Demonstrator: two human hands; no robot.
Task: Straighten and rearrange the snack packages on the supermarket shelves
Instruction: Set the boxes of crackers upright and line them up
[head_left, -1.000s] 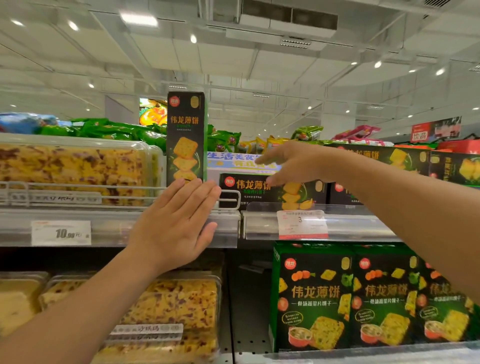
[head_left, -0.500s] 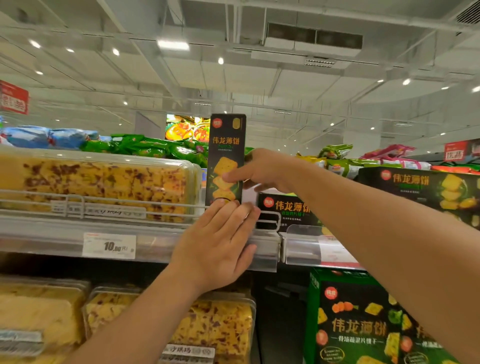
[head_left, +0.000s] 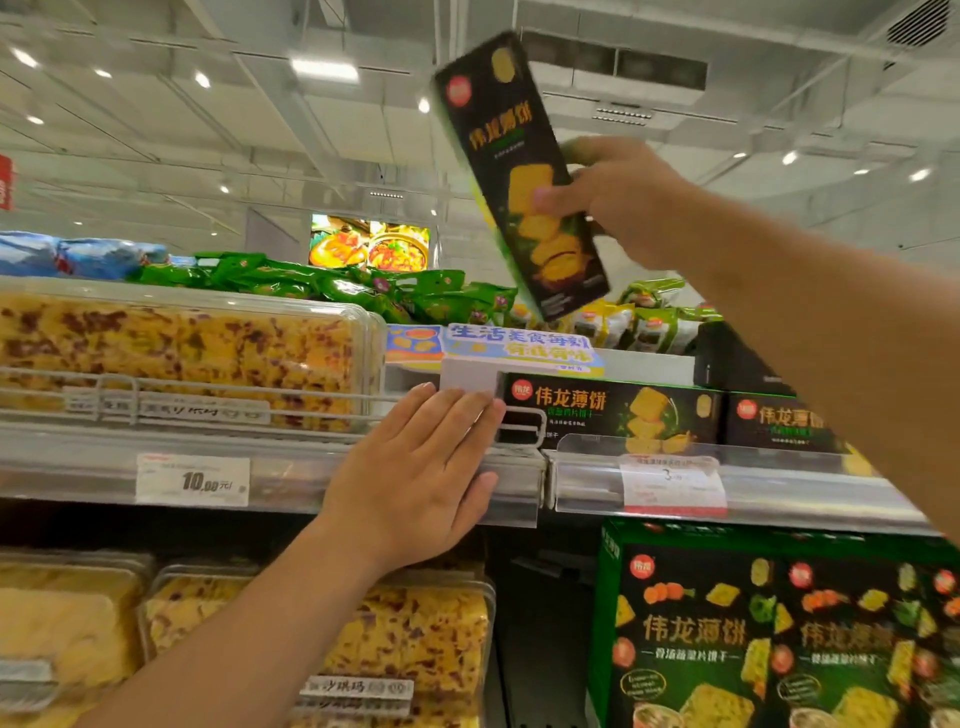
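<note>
While the left hand (head_left: 415, 483) is resting flat, fingers straight, on the shelf rail (head_left: 291, 467), the right hand (head_left: 618, 200) is gripping 1 tilted cracker box (head_left: 514, 156), thumb across its front, above the shelf.

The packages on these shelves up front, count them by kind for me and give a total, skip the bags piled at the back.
Slim black cracker boxes: 3, one held in the right hand at, two lying flat
Large green cracker boxes: 2
Clear tubs of yellow cake: 3
Total: 8
</note>
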